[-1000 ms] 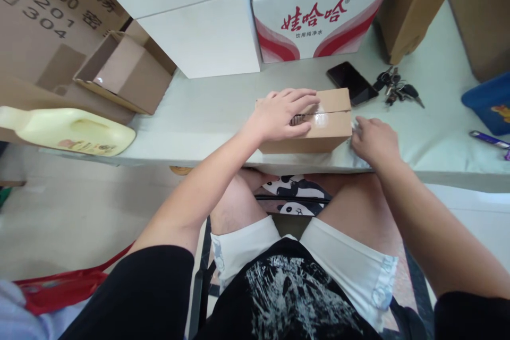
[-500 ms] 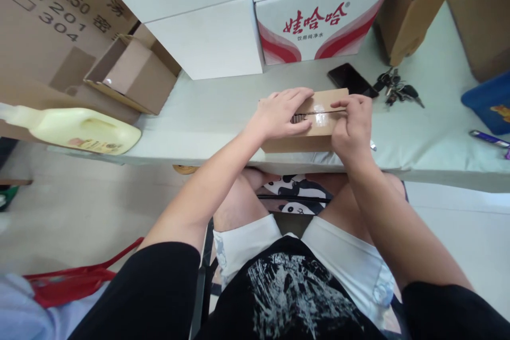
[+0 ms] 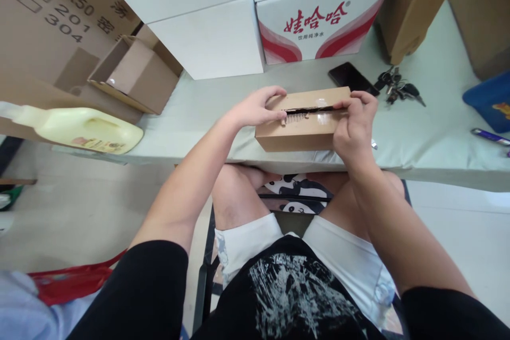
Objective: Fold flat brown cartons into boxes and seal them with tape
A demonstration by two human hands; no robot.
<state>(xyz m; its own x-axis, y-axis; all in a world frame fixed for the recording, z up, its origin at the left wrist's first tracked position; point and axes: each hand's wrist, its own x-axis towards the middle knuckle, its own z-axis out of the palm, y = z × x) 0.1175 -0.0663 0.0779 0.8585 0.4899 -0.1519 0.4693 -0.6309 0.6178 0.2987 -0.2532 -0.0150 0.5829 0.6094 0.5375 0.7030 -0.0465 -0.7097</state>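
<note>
Near the front edge of the surface point(image 3: 191, 117), clasping the brown box point(image 3: 298, 142) with a half-curled left hand point(image 3: 258, 107) at one end, hooking a tightly bent right hand point(image 3: 354, 127) over the gaping seam point(image 3: 308, 111). Best to brace firmly, part evenly.

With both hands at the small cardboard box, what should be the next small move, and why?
Probably ease the top flaps a little wider apart: a dark gap runs between them, shiny tape shows on both sides of it, and the left hand and right hand are near its opposite ends.
</note>
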